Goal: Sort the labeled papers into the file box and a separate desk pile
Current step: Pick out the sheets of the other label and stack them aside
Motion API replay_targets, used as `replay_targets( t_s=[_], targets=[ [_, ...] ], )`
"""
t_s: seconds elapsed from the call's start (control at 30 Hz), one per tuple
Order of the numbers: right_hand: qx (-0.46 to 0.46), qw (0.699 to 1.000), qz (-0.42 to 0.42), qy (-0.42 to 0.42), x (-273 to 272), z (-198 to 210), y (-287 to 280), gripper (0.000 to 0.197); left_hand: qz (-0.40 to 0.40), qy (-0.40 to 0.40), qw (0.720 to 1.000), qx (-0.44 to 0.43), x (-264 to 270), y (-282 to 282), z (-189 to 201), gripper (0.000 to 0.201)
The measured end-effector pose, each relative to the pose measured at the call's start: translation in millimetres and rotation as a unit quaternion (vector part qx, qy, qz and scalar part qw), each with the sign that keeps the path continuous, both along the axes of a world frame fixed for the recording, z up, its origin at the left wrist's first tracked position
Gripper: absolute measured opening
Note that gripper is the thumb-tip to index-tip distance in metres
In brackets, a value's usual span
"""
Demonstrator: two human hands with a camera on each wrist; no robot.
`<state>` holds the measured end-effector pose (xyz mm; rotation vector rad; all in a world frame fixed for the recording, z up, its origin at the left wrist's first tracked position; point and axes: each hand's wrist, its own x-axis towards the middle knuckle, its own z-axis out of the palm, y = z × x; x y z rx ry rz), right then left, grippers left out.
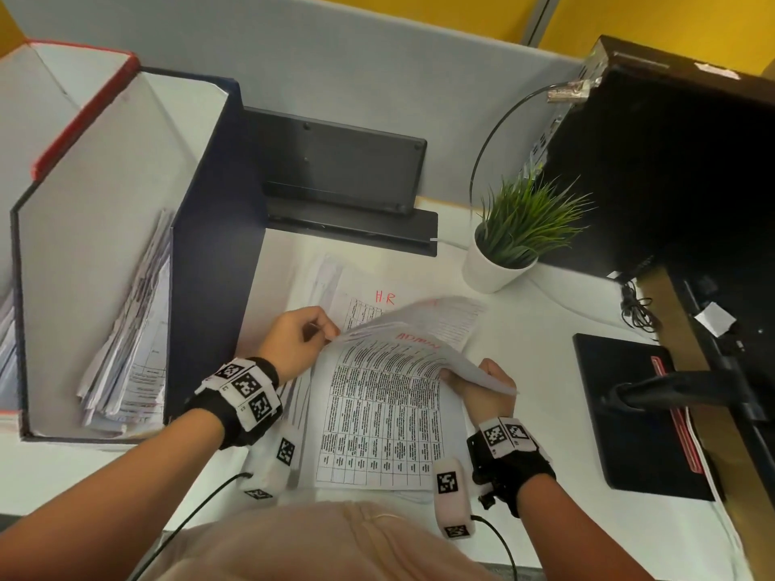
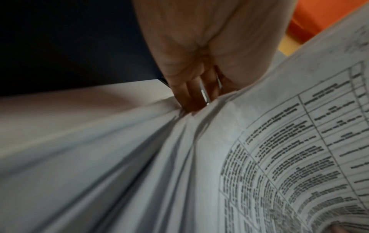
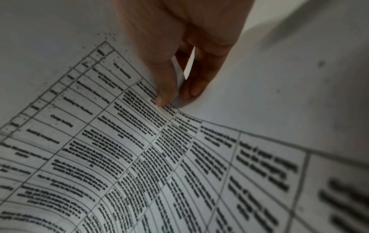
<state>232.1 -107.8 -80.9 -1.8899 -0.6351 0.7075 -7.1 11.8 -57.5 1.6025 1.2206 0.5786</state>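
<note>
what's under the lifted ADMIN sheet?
Under the lifted ADMIN sheet, held by both hands, lies a printed table page on the desk stack. Behind it an HR-marked sheet shows partly. Lower pages in the stack are covered.

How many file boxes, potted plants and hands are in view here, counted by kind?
File boxes: 2, the navy file box and the red-edged file box
Potted plants: 1, the potted plant
Hands: 2, the left hand and the right hand, each with a grip on the lifted sheet
Total: 5
</note>
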Motion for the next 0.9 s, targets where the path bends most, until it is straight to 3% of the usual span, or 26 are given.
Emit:
replay_targets(
  t_s=[0.1, 0.23, 0.4, 0.5, 0.57, 0.63, 0.7, 0.77, 0.9],
  targets=[
    [-0.001, 1.000, 0.004, -0.015, 1, 0, -1, 0.042, -0.038, -0.004, 0.999, -0.003, -2, -1, 4, 0.031],
    [-0.007, 0.999, 0.037, 0.034, 4, 4, 2, 0.063, -0.064, -0.018, 0.998, 0.013, -1, 0, 8, 0.041],
    [-0.049, 0.995, 0.070, 0.043, 4, 5, 5, 0.029, -0.053, -0.015, 0.998, -0.005, -2, 5, 3, 0.036],
    [-0.066, 0.996, 0.059, 0.010, 5, 3, 7, 0.037, 0.005, -0.035, 0.996, -0.076, 1, 9, 0, 0.019],
    [-0.062, 0.997, 0.050, -0.022, 3, 5, 10, 0.043, 0.049, -0.080, 0.984, -0.153, 7, 11, 5, 0.027],
    [-0.017, 1.000, 0.020, 0.003, -2, 11, 13, 0.038, 0.052, -0.094, 0.974, -0.200, 12, 11, 11, 0.040],
    [0.015, 0.999, 0.002, 0.032, -5, 18, 18, 0.036, 0.004, -0.078, 0.980, -0.183, 15, 8, 14, 0.047],
    [0.030, 0.999, -0.003, 0.036, -9, 23, 23, 0.035, -0.040, -0.043, 0.991, -0.123, 17, 4, 13, 0.040],
    [0.069, 0.997, -0.008, 0.037, -13, 44, 30, 0.028, -0.037, -0.021, 0.999, -0.031, 21, 3, 19, 0.036]
  ],
)
